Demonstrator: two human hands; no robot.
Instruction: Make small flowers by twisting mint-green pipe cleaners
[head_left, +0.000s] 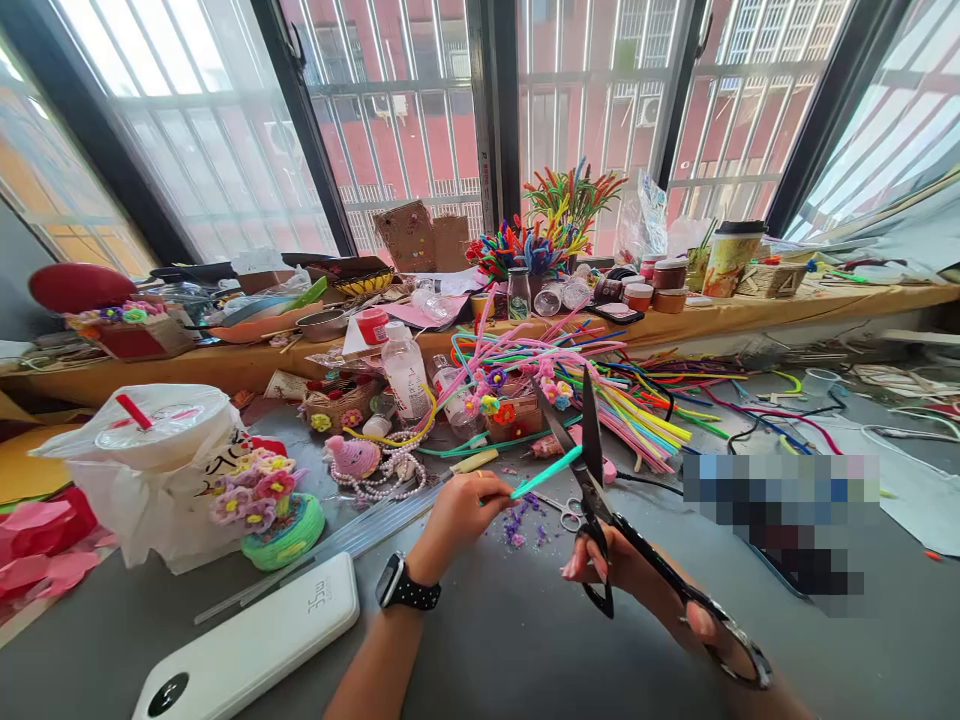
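My left hand (459, 515), with a black watch on the wrist, pinches one end of a teal pipe cleaner (546, 472). My right hand (637, 575) grips the handles of large black scissors (592, 470). The blades stand apart and point up, with the far end of the teal pipe cleaner lying between them. Small purple trimmings (521, 522) lie on the grey table just under the pipe cleaner. A small pair of silver scissors (566, 512) rests beside them.
A big heap of coloured pipe cleaners (615, 385) lies behind the hands. A white power bank (251, 645), a pipe-cleaner flower pot (274, 512), a bagged drink cup (161, 440), pearl beads (382, 470) and a bottle (405, 372) are at left. A cluttered shelf (750, 310) runs under the windows.
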